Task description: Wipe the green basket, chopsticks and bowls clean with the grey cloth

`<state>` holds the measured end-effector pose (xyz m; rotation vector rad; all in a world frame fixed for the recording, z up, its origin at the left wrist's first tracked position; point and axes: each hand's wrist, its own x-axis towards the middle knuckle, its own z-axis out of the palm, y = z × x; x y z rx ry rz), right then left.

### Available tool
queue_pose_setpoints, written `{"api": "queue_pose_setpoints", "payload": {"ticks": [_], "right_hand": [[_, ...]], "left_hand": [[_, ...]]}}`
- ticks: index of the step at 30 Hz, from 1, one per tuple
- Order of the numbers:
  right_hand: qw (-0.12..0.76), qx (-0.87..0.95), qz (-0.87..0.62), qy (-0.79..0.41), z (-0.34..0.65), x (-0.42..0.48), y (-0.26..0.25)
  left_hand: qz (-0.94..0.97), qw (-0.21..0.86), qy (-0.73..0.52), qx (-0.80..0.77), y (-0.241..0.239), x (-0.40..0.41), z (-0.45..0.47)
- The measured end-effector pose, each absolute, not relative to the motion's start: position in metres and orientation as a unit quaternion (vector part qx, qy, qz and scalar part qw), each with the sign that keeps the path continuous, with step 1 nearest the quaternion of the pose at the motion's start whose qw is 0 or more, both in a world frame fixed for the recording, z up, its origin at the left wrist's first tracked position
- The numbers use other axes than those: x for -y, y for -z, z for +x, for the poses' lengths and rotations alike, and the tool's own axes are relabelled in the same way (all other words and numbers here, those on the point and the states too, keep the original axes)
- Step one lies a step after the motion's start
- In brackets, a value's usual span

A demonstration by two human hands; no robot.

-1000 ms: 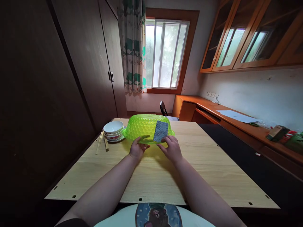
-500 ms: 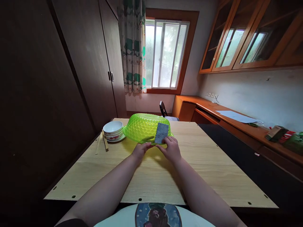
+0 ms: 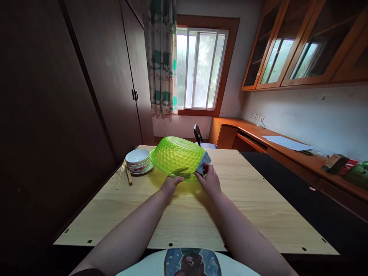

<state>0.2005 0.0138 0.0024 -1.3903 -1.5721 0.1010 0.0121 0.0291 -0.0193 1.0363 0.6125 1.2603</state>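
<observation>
A translucent green plastic basin (image 3: 175,155) with a dimpled wall is tilted bottom-up over the table. My left hand (image 3: 172,183) grips its near rim, thumb outside and fingers showing through the plastic from within. In my right hand (image 3: 211,179) is a grey-blue scrubbing cloth (image 3: 203,163), pinched at its lower edge and lying against the basin's right side. The cloth is bent round the curve of the wall, its upper corner sticking out past it.
Left of the basin, a stack of white bowls (image 3: 137,157) stands on a plate (image 3: 143,171). Wooden chopsticks (image 3: 125,172) lean against the stack. The wooden table (image 3: 244,207) has small dark holes along its edges. A folding chair (image 3: 198,134) stands behind it, a long desk (image 3: 258,132) to the right.
The basin has tilted, its right side lower. My right hand has slid the cloth a little right, and the cloth has gone from flat to bent against the wall.
</observation>
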Motion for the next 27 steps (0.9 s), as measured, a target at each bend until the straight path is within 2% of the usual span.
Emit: {"api": "queue_pose_setpoints", "payload": {"ticks": [4, 12, 19, 22, 25, 27], "right_hand": [[0.483, 0.635, -0.597, -0.090, 0.202, -0.016, -0.002], [0.482, 0.654, -0.581, -0.037, 0.204, -0.013, -0.006], [0.451, 0.587, -0.672, -0.010, 0.219, -0.016, -0.016], [0.375, 0.556, -0.741, -0.021, 0.233, -0.022, -0.021], [0.244, 0.576, -0.769, -0.134, 0.240, -0.027, -0.015], [0.187, 0.619, -0.731, -0.216, 0.237, -0.027, -0.007]], "left_hand": [[0.452, 0.631, -0.564, -0.282, 0.019, -0.030, 0.010], [0.416, 0.636, -0.592, -0.267, 0.010, -0.026, 0.007], [0.404, 0.629, -0.615, -0.250, 0.002, -0.026, 0.004], [0.400, 0.626, -0.619, -0.253, 0.001, -0.027, 0.002], [0.393, 0.625, -0.624, -0.254, 0.001, -0.028, 0.001], [0.393, 0.626, -0.625, -0.251, 0.002, -0.028, 0.001]]}}
